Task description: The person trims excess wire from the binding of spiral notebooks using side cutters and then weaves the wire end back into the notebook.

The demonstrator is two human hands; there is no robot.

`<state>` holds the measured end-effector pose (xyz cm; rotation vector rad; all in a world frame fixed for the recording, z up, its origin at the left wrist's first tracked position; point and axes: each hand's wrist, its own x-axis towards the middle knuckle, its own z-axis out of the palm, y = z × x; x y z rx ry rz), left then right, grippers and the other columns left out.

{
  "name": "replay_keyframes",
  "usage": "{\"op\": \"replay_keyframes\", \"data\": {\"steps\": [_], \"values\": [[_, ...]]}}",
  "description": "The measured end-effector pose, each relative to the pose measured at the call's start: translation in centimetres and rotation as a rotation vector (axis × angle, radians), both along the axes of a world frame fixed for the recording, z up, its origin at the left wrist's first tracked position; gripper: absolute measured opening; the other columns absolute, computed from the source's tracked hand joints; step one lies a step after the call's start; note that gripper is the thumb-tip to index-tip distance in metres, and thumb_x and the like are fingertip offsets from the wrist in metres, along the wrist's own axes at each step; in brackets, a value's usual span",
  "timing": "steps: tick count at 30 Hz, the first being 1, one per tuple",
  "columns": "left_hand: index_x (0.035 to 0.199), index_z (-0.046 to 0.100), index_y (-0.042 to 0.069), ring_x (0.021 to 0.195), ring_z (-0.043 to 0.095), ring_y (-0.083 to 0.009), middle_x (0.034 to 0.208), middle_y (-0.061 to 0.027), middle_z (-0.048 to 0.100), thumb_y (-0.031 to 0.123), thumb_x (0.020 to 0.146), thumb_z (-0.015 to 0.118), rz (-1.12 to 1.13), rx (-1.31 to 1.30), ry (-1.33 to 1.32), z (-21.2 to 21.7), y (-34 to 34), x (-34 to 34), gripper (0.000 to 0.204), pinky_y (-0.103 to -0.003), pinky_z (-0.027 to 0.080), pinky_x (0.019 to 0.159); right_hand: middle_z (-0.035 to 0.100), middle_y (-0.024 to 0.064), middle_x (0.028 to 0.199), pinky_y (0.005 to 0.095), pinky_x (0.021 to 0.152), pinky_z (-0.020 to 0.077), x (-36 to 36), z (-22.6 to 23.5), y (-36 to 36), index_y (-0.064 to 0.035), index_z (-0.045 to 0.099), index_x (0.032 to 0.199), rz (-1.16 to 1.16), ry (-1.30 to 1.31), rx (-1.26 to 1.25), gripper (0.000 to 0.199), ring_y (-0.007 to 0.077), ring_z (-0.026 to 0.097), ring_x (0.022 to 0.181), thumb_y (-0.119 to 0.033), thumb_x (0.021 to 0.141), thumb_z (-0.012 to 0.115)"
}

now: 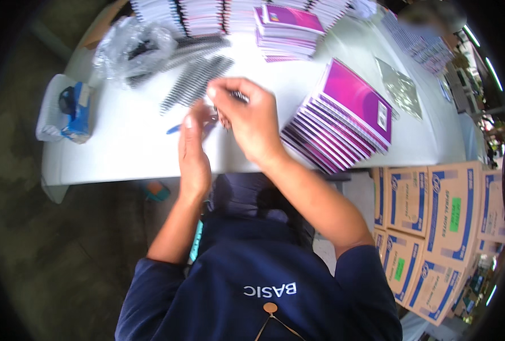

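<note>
White table [133, 148] bears purple notebooks [343, 119]; right hand [252, 119] fingers pinch a wire spiral [238, 96], left hand [194, 150] flat, fingers extended.

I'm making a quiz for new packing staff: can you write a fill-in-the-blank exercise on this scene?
1. The right hand pinches a small dark spiral ____.
2. The slanted stack of notebooks beside that hand has ____ covers.
3. The loose spiral coils lie on a ____ table.
4. The cardboard boxes stand on the person's ____ side.

Missing words: coil; purple; white; right
</note>
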<state>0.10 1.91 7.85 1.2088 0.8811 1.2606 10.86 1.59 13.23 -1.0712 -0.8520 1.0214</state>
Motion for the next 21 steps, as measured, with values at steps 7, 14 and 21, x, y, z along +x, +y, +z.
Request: {"op": "replay_keyframes", "data": {"steps": [7, 14, 21], "values": [[0.113, 0.049, -0.001, 0.115, 0.05, -0.0291, 0.118, -0.0167, 0.053, 0.034, 0.1, 0.032, -0.351, -0.639, -1.07, -2.7, 1.6, -1.2, 0.041, -0.042, 0.042, 0.098, 0.062, 0.0072, 0.096, 0.0358, 0.083, 0.0402, -3.4, -4.6, 0.4, -0.0085, 0.069, 0.094, -0.283, -0.688, 0.44, 0.019, 0.0246, 0.055, 0.095, -0.014, 0.076, 0.07], [0.14, 0.012, -0.008, 0.127, 0.037, -0.042, 0.14, -0.0294, 0.029, 0.031, 0.101, 0.03, -0.142, -0.489, -1.159, 8.1, 14.8, -3.7, 0.059, -0.053, 0.033, 0.107, 0.061, 0.0079, 0.104, 0.0384, 0.09, 0.039, 0.3, -5.1, -3.9, -0.0081, 0.065, 0.106, -0.206, -0.801, 0.474, 0.026, 0.0278, 0.052, 0.1, -0.009, 0.08, 0.063], [0.14, 0.03, -0.002, 0.121, 0.046, -0.0347, 0.137, -0.0224, 0.04, 0.038, 0.092, 0.053, -0.163, -0.08, -0.023, 6.0, 7.1, -2.4, 0.066, -0.045, 0.036, 0.102, 0.065, 0.0026, 0.097, 0.0353, 0.087, 0.042, 4.2, 1.1, -10.1, -0.0105, 0.071, 0.094, -0.351, -1.18, 0.567, 0.024, 0.0256, 0.054, 0.1, -0.003, 0.072, 0.066]]}}
